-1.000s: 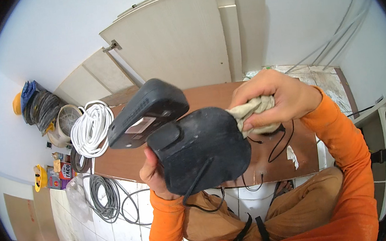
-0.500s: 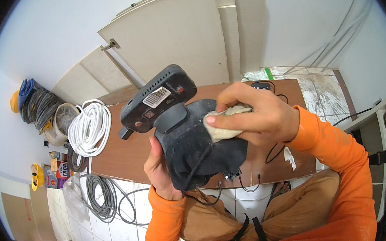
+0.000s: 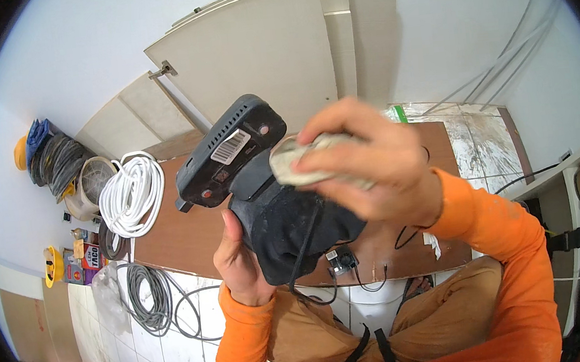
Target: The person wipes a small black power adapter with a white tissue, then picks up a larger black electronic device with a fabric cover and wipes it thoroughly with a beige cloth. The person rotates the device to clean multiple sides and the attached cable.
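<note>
The left hand point(image 3: 238, 263) grips a black power tool point(image 3: 263, 190) from below, holding it up above the brown table point(image 3: 176, 234). The right hand point(image 3: 372, 166) has its fingers closed on a grey cloth point(image 3: 302, 162), pressed against the tool's top. A white cable coil point(image 3: 130, 193) lies at the table's left end.

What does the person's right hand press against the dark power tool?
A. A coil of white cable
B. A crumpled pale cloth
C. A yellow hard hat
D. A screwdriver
B: the right hand holds a crumpled pale cloth against the dark power tool, which the left hand grips from below; the coil of white cable lies apart on the brown board.
</note>
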`<act>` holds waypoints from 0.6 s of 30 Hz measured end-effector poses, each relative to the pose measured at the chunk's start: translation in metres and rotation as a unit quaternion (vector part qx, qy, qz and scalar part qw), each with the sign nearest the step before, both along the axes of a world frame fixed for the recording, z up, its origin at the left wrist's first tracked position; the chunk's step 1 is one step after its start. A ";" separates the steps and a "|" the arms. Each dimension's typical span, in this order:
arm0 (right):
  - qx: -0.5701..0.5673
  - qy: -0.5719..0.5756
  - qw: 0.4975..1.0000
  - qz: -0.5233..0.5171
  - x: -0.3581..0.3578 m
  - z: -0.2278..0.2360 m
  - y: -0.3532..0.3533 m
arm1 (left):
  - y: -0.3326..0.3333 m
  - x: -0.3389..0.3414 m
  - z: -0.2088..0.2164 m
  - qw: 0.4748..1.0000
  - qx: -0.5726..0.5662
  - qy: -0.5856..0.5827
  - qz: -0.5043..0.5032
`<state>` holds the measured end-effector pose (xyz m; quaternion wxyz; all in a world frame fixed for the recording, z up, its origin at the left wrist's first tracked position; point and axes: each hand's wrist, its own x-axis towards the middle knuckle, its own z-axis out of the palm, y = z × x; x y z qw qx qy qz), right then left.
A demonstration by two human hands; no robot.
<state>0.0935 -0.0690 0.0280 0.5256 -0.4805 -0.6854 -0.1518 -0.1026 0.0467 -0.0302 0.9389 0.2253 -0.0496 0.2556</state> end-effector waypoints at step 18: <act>-0.029 -0.054 0.997 -0.053 0.009 -0.009 -0.009 | -0.002 0.003 -0.002 0.998 0.041 0.048 0.029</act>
